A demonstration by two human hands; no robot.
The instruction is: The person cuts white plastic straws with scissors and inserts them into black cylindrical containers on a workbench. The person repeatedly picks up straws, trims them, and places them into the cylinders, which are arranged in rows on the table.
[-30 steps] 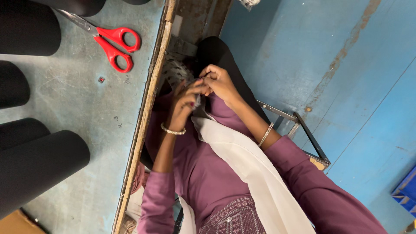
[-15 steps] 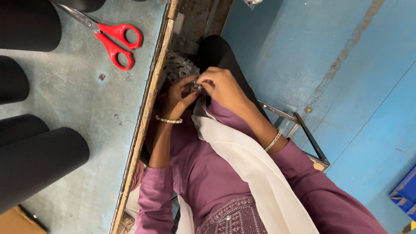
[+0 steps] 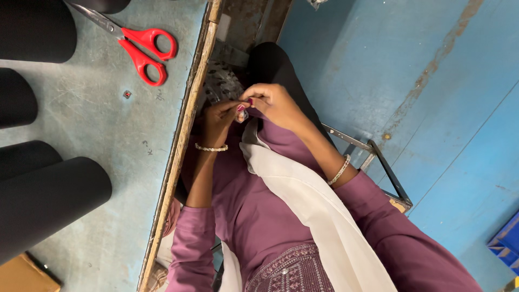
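My two hands meet over my lap, just right of the table's wooden edge (image 3: 183, 141). My left hand (image 3: 219, 116) and my right hand (image 3: 273, 103) pinch a small pale piece (image 3: 244, 114) between their fingertips; it is too small to tell what it is. Each wrist wears a thin bracelet. A white scarf (image 3: 303, 200) hangs over my purple top (image 3: 254, 216). A crumpled patterned packet (image 3: 221, 84) lies just beyond the fingers, under the table edge.
Red-handled scissors (image 3: 143, 48) lie on the grey table (image 3: 108, 124), with black rolls at its left side (image 3: 43, 197) and top (image 3: 32, 30). A metal frame (image 3: 378, 162) stands on the blue floor (image 3: 443, 108) to my right. A blue crate (image 3: 505, 243) sits far right.
My right hand has slid over the left, and both hands have drawn closer together around the small piece. The view has shifted slightly.
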